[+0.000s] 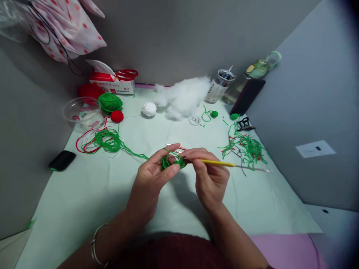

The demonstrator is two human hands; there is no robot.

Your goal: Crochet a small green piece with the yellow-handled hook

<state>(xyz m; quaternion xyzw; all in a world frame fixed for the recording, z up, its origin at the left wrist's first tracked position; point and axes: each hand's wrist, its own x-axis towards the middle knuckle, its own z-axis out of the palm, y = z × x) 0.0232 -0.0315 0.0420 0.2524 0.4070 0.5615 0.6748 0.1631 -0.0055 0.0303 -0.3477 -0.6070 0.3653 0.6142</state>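
Above the near middle of the surface (84,194): left hand (153,175) pinching green crochet piece (171,162); right hand (209,175), just right, gripping crochet hook (224,163), lying left-right, tip meeting the piece.

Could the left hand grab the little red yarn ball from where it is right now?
Probably not right away: the left hand is pinching the green crochet piece, and the red yarn ball sits farther back, though nothing blocks the way.

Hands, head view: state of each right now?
Left hand: closed on the green crochet piece, pinched between thumb and fingers.
Right hand: closed on the yellow-handled crochet hook.
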